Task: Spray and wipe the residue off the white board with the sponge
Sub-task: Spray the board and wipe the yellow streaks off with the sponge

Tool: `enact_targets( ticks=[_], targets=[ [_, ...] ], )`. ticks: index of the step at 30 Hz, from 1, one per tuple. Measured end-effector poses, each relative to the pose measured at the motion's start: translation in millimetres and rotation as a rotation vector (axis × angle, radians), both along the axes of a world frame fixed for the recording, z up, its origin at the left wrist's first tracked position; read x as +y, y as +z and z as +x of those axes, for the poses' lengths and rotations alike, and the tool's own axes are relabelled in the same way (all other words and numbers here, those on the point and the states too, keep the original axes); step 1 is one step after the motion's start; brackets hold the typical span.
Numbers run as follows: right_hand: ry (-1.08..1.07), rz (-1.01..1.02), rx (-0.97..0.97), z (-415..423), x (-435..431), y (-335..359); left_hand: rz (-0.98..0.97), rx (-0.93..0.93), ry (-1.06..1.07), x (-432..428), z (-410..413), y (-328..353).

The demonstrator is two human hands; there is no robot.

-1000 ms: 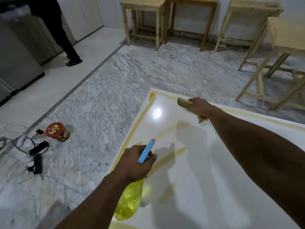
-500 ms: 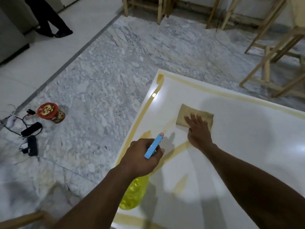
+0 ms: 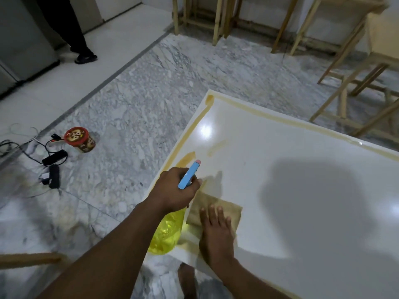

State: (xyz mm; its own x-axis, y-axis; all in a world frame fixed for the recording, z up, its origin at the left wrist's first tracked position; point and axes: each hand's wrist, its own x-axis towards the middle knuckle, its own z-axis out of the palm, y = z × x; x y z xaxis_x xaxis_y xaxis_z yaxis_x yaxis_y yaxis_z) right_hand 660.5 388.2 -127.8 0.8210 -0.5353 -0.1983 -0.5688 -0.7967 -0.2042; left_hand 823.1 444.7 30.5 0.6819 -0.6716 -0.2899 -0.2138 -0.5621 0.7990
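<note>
Residue (image 3: 216, 147) is streaking the board (image 3: 302, 180) in yellow-brown smears and along its edges. My right hand (image 3: 216, 236) is pressing the sponge (image 3: 222, 209) flat onto the board near its left edge, fingers (image 3: 212, 214) straight and spread. My left hand (image 3: 176, 192) is gripping the bottle (image 3: 167, 234) by its neck, fingers curled round it, just beside the sponge, with the blue nozzle (image 3: 189, 177) pointing over the board.

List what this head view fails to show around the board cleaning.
All head view.
Spray bottle: neck hidden under the left hand.
Sponge: near part covered by the right hand.
White board: right part cut off by the frame edge.
Jar on the floor: label too small to read.
</note>
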Motion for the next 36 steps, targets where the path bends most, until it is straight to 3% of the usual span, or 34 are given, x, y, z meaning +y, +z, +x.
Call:
enact_targets(
  ticks=[3, 8, 12, 14, 17, 20, 23, 29, 32, 36],
  targets=[
    [-0.064, 0.271, -0.139, -8.2, -20.9, 28.4, -0.008, -0.005, 0.031, 18.5, -26.9, 6.6],
    [-0.771, 1.217, -0.369, -25.8, -104.2, 97.0, -0.038, -0.021, 0.054, 32.9, -54.4, 15.4],
    [-0.857, 1.565, -0.416, -44.3, -161.0, 109.3, -0.068, -0.018, 0.041, 29.6, -56.7, 18.2],
    [-0.854, 1.539, -0.504, -30.5, -194.0, 106.3, -0.075, -0.013, 0.027, 18.5, -48.1, 18.7],
    [-0.861, 1.24, -0.588, 9.9, -244.7, 108.1, -0.07, -0.031, -0.029, -4.1, -27.7, 14.0],
    [-0.678, 0.789, -0.566, 58.1, -294.5, 113.0, -0.067, -0.048, -0.111, -28.2, -3.7, 4.2],
    [-0.407, 0.357, -0.365, 97.9, -331.7, 110.4, -0.069, -0.055, -0.151, -48.5, 16.5, -4.2],
    [-0.138, 0.132, 0.046, 132.3, -356.1, 5.2, -0.075, -0.037, -0.24, -70.9, 41.7, -30.1],
    [-0.113, -0.002, -0.021, 125.7, -339.7, -26.3, -0.067, -0.014, -0.255, -74.5, 45.3, -40.3],
    [-0.093, 0.055, -0.075, 101.7, -292.8, -24.8, -0.063, 0.063, -0.207, -74.5, 40.9, -40.7]
  ],
)
